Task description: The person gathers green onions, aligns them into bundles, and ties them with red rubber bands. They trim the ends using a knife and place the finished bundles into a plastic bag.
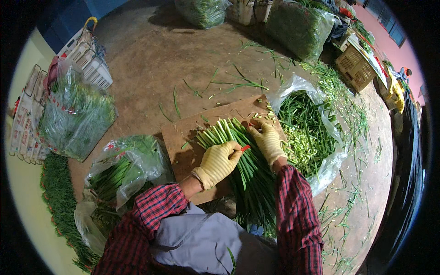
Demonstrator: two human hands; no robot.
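Observation:
A bundle of long green chives (247, 168) lies across a wooden board (178, 137), its pale cut ends on the board and its leaves hanging over the near edge. My left hand (220, 161), in a ribbed yellow work glove, is over the bundle, pinching a short red tie (245, 148) between thumb and forefinger. My right hand (267, 139), gloved alike, rests against the bundle's right side near the cut ends. Something small and dark red shows at its fingertips, but its grip is partly hidden.
Right of the board, an open plastic bag (330, 123) holds leaves and cut stem pieces. A bag of greens (127, 168) stands left. Farther off are a large wrapped bale (79, 117), white crates (98, 72) and a tan crate (355, 67). Loose leaves (354, 192) litter the floor.

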